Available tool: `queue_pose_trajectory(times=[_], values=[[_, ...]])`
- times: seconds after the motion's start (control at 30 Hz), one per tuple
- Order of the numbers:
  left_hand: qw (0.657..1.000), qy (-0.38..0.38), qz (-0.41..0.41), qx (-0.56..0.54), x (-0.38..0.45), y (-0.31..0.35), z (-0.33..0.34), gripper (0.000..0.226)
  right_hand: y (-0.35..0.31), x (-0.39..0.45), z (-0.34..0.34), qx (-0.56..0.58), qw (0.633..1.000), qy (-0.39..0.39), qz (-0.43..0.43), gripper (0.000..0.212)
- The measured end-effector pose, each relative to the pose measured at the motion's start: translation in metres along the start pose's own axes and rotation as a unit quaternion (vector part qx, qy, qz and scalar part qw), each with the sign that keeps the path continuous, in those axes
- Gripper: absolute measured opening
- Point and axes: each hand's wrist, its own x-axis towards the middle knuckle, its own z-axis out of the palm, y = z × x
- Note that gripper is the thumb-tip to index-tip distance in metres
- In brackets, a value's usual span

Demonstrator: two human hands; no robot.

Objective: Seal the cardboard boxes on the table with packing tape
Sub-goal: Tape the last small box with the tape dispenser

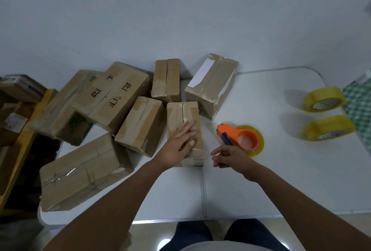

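brown cardboard, small upright box (184,128), centre of the white folding table (281,170): my left hand (177,147) lies flat on its top, fingers straight. orange tape dispenser with its clear yellowish roll (244,139), just right of that box: my right hand (228,157) hovers at its near edge, fingers loosely curled, holding nothing.

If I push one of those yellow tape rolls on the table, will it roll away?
Probably not: each yellow tape roll seems to lie flat on the table, so it would likely slide. Stood on edge, its round shape would probably roll.
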Motion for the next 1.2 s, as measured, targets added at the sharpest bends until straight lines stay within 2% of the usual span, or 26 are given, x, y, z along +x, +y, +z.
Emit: queue_pose_trajectory(times=[0.2, 0.43, 0.5, 0.63, 0.73, 0.87, 1.0, 1.2], values=[[0.977, -0.068, 0.075, 0.188, -0.013, -0.022, -0.001, 0.075, 0.002, -0.003, 0.003, -0.028, 0.999, 0.015, -0.021, 0.011], [0.949, -0.039, 0.116, 0.290, -0.010, -0.031, 0.013, 0.078, 0.006, -0.006, 0.003, -0.030, 0.998, 0.044, -0.043, 0.008], [0.936, -0.036, 0.120, 0.329, -0.012, -0.030, 0.015, 0.085, 0.008, -0.006, 0.005, -0.026, 0.997, 0.051, -0.046, 0.008], [0.949, -0.018, 0.062, 0.309, -0.013, -0.010, 0.017, 0.096, 0.012, -0.006, 0.008, -0.014, 0.997, 0.069, -0.042, 0.014], [0.955, 0.030, 0.017, 0.295, -0.009, 0.003, 0.026, 0.090, 0.015, -0.006, 0.009, -0.012, 0.995, 0.085, -0.044, 0.017], [0.938, 0.065, 0.031, 0.339, -0.004, 0.001, 0.037, 0.078, 0.016, -0.006, 0.011, -0.012, 0.993, 0.105, -0.053, 0.018], [0.936, 0.039, 0.057, 0.346, -0.007, -0.006, 0.030, 0.089, 0.016, -0.007, 0.017, -0.021, 0.989, 0.131, -0.068, 0.016], [0.936, 0.043, 0.066, 0.342, -0.004, -0.005, 0.029, 0.082, 0.021, 0.000, 0.034, -0.063, 0.970, 0.203, -0.119, 0.024]])
